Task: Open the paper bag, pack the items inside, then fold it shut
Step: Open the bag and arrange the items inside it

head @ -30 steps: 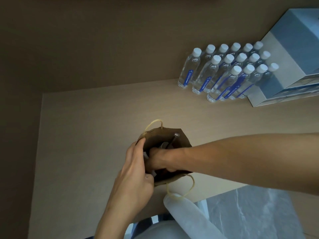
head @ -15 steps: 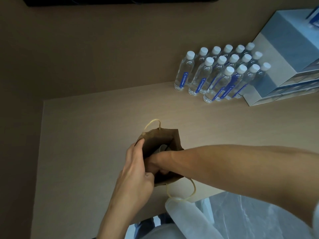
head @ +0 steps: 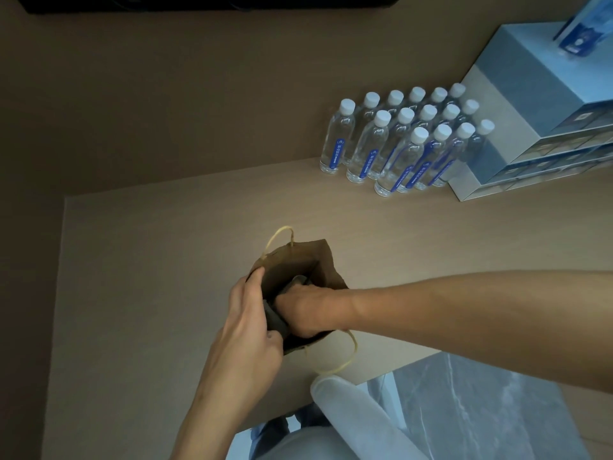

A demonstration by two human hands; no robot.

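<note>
A brown paper bag (head: 300, 260) with pale rope handles stands open on the tan table (head: 149, 277). My left hand (head: 247, 330) grips the bag's near left rim, thumb and fingers pinched over the paper. My right hand (head: 306, 308) reaches into the mouth from the right, fingers buried inside and closed around a dark item (head: 298, 281) that barely shows. What lies deeper in the bag is hidden.
Several clear water bottles (head: 403, 144) with white caps stand at the back right, beside stacked blue-grey boxes (head: 530, 127). The table's near edge runs just below the bag, with a white rounded object (head: 348, 410) and marble floor (head: 497, 410) beyond it.
My right hand has pushed deeper into the bag, and the light-tipped item seen sticking out earlier is out of sight. My left hand keeps its hold on the rim. The view tilted upward.
</note>
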